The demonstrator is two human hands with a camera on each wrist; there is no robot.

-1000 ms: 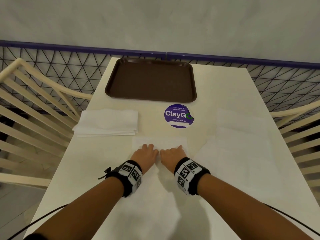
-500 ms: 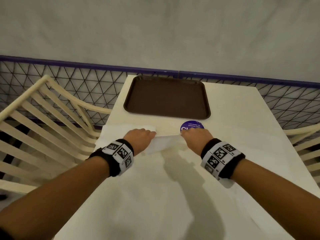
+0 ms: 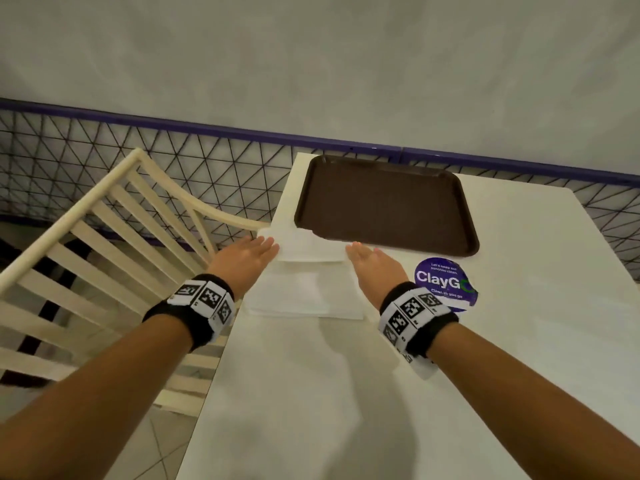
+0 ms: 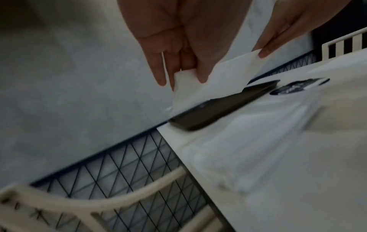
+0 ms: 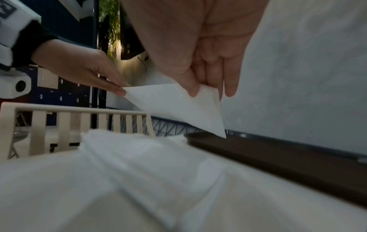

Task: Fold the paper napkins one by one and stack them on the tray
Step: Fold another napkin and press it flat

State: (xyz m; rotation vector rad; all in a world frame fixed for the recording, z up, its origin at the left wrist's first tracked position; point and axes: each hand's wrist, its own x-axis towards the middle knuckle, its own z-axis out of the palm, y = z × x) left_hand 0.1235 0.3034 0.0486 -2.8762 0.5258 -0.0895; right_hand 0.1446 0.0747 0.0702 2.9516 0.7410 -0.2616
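Note:
A folded white napkin (image 3: 311, 249) hangs in the air between my two hands, just over the near left corner of the brown tray (image 3: 384, 202). My left hand (image 3: 266, 247) pinches its left end and my right hand (image 3: 360, 249) pinches its right end. The left wrist view shows my fingers (image 4: 202, 75) pinching the napkin (image 4: 218, 78) above the tray (image 4: 218, 106). In the right wrist view my thumb and fingers (image 5: 194, 87) pinch the sheet's corner (image 5: 178, 106) over the tray's rim (image 5: 278, 157). A stack of white napkins (image 3: 304, 296) lies on the table below my hands.
A round purple ClayGo sticker (image 3: 446, 284) is on the white table (image 3: 346, 393), right of the stack. A cream slatted chair (image 3: 121, 237) stands at the table's left edge. A black mesh fence (image 3: 207, 161) with a purple rail runs behind the tray.
Both hands pressed a napkin flat on the table, then lifted it by its ends. They have carried it forward over the stack to the tray's near edge.

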